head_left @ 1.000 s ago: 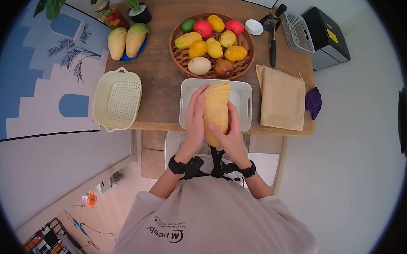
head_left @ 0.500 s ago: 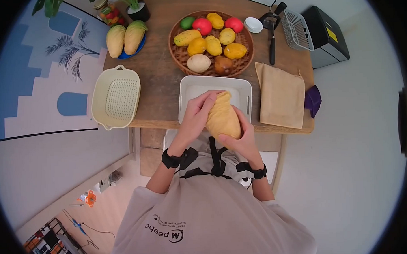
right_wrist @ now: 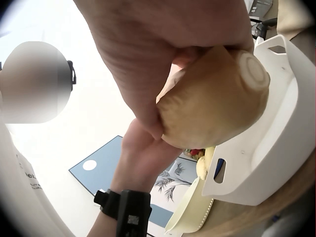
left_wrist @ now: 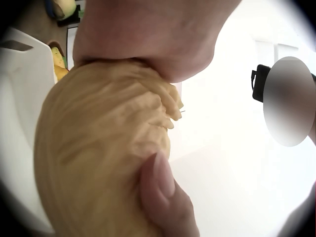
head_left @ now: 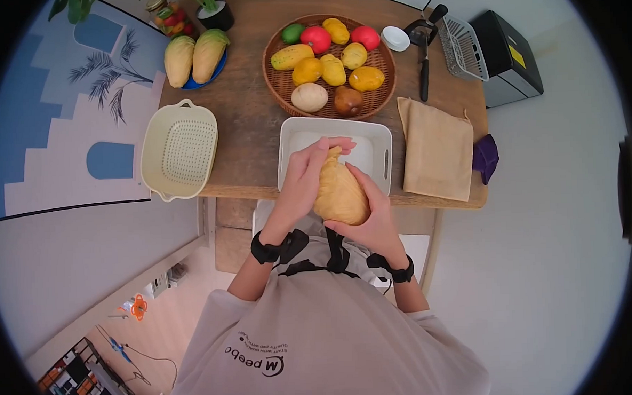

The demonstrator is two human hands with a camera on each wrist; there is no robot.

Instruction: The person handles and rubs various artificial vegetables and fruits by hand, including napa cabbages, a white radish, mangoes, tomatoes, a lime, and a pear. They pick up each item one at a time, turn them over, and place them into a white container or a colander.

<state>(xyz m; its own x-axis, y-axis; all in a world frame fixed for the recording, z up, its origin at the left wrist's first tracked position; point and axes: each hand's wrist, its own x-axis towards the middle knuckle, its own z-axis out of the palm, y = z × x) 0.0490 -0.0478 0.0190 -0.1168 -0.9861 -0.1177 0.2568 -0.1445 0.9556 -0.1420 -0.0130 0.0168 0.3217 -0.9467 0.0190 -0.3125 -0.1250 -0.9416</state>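
A yellowish, wrinkled leafy cabbage [head_left: 340,198] is held between both hands above the front edge of a white tray [head_left: 293,129]. My left hand [head_left: 303,176] lies along its left side, fingers reaching over the narrow top end. My right hand [head_left: 376,222] grips it from the right and below, thumb and fingers spread round it. The left wrist view shows the cabbage's creased leaves [left_wrist: 98,143] close up, with a fingertip pressed on them. In the right wrist view the cabbage [right_wrist: 212,103] shows its pale round stem base; its far side is hidden.
A wicker basket [head_left: 274,87] of fruit stands behind the tray. Two similar cabbages [head_left: 208,56] lie on a blue plate. At left is a cream colander [head_left: 182,150]; at right, a beige cloth bag [head_left: 436,151], a black-handled knife [head_left: 424,79] and a grey basket [head_left: 462,49].
The cabbage has turned from lengthwise, and its broad end now faces my body. My right hand has moved outward and spread round it; my left fingers have shifted over its top.
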